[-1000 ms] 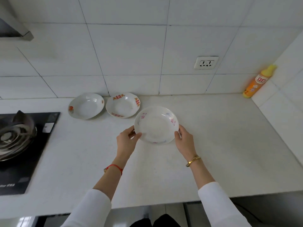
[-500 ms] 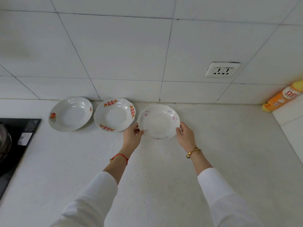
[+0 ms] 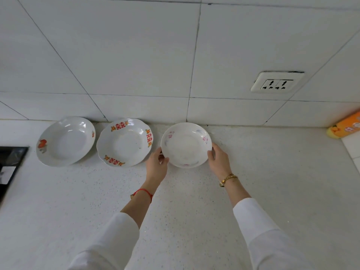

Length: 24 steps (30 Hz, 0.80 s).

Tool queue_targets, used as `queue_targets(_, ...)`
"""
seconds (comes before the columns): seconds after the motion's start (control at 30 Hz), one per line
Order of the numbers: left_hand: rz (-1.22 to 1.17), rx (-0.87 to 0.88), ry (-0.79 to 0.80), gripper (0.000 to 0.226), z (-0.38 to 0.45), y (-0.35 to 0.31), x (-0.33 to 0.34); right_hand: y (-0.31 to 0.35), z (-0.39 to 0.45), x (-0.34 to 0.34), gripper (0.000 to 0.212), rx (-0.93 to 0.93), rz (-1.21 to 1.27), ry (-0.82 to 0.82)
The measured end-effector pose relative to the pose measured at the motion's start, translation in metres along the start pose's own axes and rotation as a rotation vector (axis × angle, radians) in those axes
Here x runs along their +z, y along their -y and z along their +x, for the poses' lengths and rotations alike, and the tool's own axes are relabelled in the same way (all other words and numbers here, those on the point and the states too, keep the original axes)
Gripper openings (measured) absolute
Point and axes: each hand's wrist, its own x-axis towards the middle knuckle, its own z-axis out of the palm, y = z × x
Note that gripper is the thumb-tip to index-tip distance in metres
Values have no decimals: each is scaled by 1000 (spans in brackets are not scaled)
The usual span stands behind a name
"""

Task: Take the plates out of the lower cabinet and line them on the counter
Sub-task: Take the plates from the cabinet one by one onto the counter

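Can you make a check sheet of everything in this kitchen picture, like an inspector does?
Surface: white speckled counter, against a tiled wall.
Job's things: three plates in a row by the wall: fruit plate, red-pattern plate, pink-flower plate.
Clutter: orange bottle lying at far right.
Hands: left hand and right hand grip the pink-flower plate's rim.
Cables: nothing seen.
Surroundings: wall socket; black stove edge at left.
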Motion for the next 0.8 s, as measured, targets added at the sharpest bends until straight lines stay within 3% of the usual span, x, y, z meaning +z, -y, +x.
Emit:
queue_targets(0.3, 11, -19, 12, 47, 4, 0, 4, 0, 3, -1, 32, 2, -93, 9)
queue_targets(0.47, 32, -36, 11, 43, 1, -4, -3, 9, -4, -5, 48, 56, -180, 20)
queue_targets(0.57, 131, -73, 46, 55, -5, -8, -12, 19, -14, -11, 50, 26, -232, -51)
queue_targets(0.8, 280, 139, 19, 44, -55, -13, -69, 47, -58, -24, 47, -108, -226, -71)
